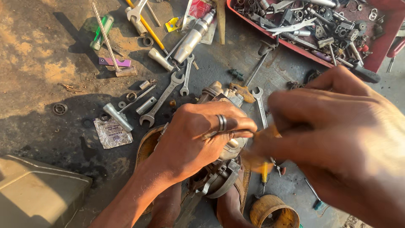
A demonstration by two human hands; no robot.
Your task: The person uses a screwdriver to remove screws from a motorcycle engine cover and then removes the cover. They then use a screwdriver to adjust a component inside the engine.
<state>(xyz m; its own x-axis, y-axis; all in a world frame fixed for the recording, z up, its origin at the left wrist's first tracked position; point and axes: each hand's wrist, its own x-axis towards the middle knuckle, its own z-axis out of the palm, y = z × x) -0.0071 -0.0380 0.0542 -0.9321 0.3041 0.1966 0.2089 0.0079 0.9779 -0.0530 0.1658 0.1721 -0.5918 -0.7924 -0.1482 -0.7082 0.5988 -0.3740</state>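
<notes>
I am gripping the grey metal engine part (219, 169) on the stained floor (55, 55) with my left hand (198, 135); my right hand (333, 139) is pinching something orange, too blurred to identify, beside an open-ended spanner (162, 99).

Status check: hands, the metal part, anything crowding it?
Left hand clamped on grey metal engine part. Right hand blurred, pinching something orange-yellow at it. Spanners and red parts tray close by, nothing blocking.
</notes>
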